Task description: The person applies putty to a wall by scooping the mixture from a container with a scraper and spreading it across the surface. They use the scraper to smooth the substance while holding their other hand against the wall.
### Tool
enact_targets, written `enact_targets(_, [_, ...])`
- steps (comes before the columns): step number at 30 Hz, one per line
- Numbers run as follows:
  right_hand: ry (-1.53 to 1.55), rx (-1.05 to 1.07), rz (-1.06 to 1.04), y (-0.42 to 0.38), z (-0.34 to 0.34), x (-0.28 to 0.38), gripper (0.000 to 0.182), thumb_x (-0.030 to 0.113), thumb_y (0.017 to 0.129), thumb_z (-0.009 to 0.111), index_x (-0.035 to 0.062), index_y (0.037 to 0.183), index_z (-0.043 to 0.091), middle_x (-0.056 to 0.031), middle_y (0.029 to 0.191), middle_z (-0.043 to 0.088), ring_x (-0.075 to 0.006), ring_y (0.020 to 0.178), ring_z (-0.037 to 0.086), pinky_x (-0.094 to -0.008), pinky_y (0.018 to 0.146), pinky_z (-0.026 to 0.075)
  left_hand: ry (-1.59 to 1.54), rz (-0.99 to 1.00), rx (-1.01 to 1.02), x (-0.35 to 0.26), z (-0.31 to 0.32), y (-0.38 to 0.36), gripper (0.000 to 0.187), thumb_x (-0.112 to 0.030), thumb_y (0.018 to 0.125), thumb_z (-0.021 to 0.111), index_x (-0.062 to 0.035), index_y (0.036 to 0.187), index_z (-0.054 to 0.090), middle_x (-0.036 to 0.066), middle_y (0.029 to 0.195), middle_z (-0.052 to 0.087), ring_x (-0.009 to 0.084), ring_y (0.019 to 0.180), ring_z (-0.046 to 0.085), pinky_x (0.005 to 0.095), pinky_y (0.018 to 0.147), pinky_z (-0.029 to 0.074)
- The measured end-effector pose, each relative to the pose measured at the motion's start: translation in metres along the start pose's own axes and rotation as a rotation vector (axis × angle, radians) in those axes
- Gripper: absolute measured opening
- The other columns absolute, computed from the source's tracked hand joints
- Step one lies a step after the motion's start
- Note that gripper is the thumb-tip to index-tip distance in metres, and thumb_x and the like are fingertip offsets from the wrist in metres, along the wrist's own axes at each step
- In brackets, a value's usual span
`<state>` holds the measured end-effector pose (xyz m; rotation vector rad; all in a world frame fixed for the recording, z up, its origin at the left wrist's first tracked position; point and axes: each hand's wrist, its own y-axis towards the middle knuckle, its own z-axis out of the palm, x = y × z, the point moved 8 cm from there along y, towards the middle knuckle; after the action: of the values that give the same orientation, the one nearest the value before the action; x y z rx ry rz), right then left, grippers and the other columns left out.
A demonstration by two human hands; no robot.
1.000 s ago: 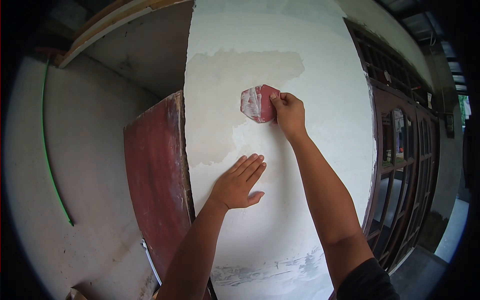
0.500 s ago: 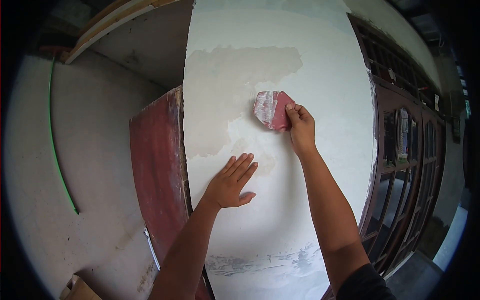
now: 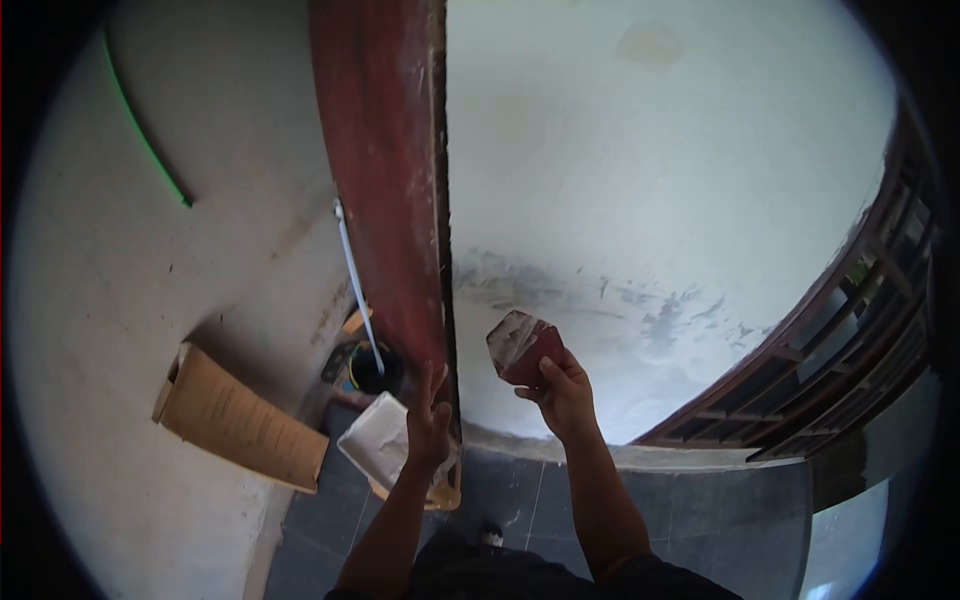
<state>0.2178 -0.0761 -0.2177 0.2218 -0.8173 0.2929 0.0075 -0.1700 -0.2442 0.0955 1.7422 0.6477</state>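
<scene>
Right hand (image 3: 562, 392) with red scraper (image 3: 520, 350)

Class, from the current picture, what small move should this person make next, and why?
Probably lower the right hand, with its flat red polygonal scraper, towards the white rectangular tray on the dark tiled floor, perhaps to reload. Whitish smearing covers only part of the scraper, and the open, empty left hand overlaps the tray in view.

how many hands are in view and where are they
2. The left hand is open, left of centre, with its fingers in front of the red panel's lower part. The right hand is right of centre, gripping the white-smeared red tool.
</scene>
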Motion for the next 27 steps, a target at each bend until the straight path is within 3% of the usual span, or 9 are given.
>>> enact_targets(3, [0.043, -0.142, 0.145, -0.045, -0.028, -0.073, 0.034, 0.013, 0.103, 0.062, 0.0039, 0.136, 0.057, -0.0134, 0.124, 0.069, -0.0290, 0.109, 0.072, -0.0421, 0.085, 0.067, 0.084, -0.150, 0.023, 0.042, -0.038, -0.057, 0.092, -0.067, 0.103, 0.044, 0.0004, 0.162, 0.026, 0.026, 0.153, 0.052, 0.0368, 0.146, 0.046, 0.0428, 0.120, 0.033])
enact_targets(5, [-0.003, -0.221, 0.216, -0.072, -0.043, -0.114, 0.034, 0.014, 0.104, 0.061, 0.0014, 0.135, 0.056, -0.0138, 0.123, 0.069, -0.0277, 0.107, 0.073, -0.0397, 0.082, 0.066, 0.098, -0.235, 0.009, 0.071, -0.071, -0.087, 0.091, -0.068, 0.103, 0.043, 0.0016, 0.161, 0.029, 0.028, 0.152, 0.052, 0.0371, 0.146, 0.047, 0.0433, 0.119, 0.034])
enact_targets(12, [-0.064, -0.340, 0.407, -0.130, -0.038, -0.216, 0.034, 0.016, 0.104, 0.062, 0.0020, 0.134, 0.057, -0.0123, 0.120, 0.071, -0.0258, 0.100, 0.074, -0.0374, 0.076, 0.066, 0.094, -0.346, -0.042, 0.089, -0.169, -0.146, 0.085, -0.063, 0.104, 0.047, 0.0034, 0.156, 0.040, 0.028, 0.147, 0.056, 0.0365, 0.142, 0.052, 0.0429, 0.115, 0.040])
enact_targets(14, [-0.121, -0.377, 0.409, -0.135, -0.031, -0.243, 0.033, 0.015, 0.103, 0.062, 0.0018, 0.134, 0.058, -0.0119, 0.119, 0.071, -0.0245, 0.098, 0.074, -0.0363, 0.075, 0.066, 0.213, -0.604, 0.166, 0.111, -0.185, -0.158, 0.080, -0.060, 0.103, 0.052, 0.0043, 0.150, 0.047, 0.026, 0.144, 0.060, 0.0345, 0.138, 0.056, 0.0425, 0.112, 0.044])
enact_targets(17, [-0.286, -0.379, 0.429, -0.148, -0.035, -0.289, 0.032, 0.012, 0.103, 0.062, 0.0005, 0.132, 0.060, -0.0114, 0.116, 0.071, -0.0216, 0.093, 0.074, -0.0343, 0.074, 0.065, 0.320, -0.841, 0.355, 0.154, -0.214, -0.196, 0.076, -0.057, 0.101, 0.057, 0.0033, 0.146, 0.053, 0.025, 0.137, 0.065, 0.0355, 0.132, 0.061, 0.0417, 0.108, 0.048])
enact_targets(20, [-0.454, -0.357, 0.489, -0.154, -0.050, -0.340, 0.031, 0.009, 0.102, 0.062, -0.0014, 0.131, 0.061, -0.0110, 0.114, 0.072, -0.0199, 0.090, 0.074, -0.0325, 0.071, 0.064, 0.519, -0.940, 0.512, 0.171, -0.237, -0.227, 0.072, -0.055, 0.100, 0.059, 0.0013, 0.144, 0.056, 0.027, 0.133, 0.066, 0.0394, 0.126, 0.064, 0.0422, 0.107, 0.049])
enact_targets(23, [-0.600, -0.376, 0.534, -0.164, -0.075, -0.385, 0.029, 0.010, 0.101, 0.064, -0.0029, 0.127, 0.063, -0.0099, 0.103, 0.074, -0.0172, 0.077, 0.073, -0.0307, 0.061, 0.061, 0.536, -1.021, 0.584, 0.202, -0.243, -0.269, 0.068, -0.053, 0.100, 0.059, 0.0001, 0.141, 0.059, 0.028, 0.129, 0.068, 0.0414, 0.122, 0.065, 0.0444, 0.106, 0.050])
enact_targets(25, [-0.984, -0.297, 0.499, -0.161, -0.083, -0.403, 0.025, 0.011, 0.100, 0.064, -0.0043, 0.119, 0.065, -0.0095, 0.093, 0.073, -0.0150, 0.067, 0.069, -0.0299, 0.055, 0.058, 0.476, -1.103, 0.612, 0.212, -0.239, -0.277, 0.069, -0.054, 0.100, 0.060, 0.0000, 0.143, 0.058, 0.027, 0.133, 0.067, 0.0396, 0.125, 0.064, 0.0433, 0.106, 0.049])
enact_targets(27, [-0.973, -0.310, 0.574, -0.162, -0.086, -0.424, 0.024, 0.013, 0.100, 0.065, -0.0046, 0.116, 0.065, -0.0103, 0.090, 0.072, -0.0151, 0.065, 0.068, -0.0305, 0.053, 0.057, 0.410, -1.199, 0.632, 0.234, -0.230, -0.297, 0.070, -0.055, 0.100, 0.061, 0.0000, 0.144, 0.057, 0.026, 0.136, 0.066, 0.0378, 0.128, 0.063, 0.0423, 0.107, 0.049])
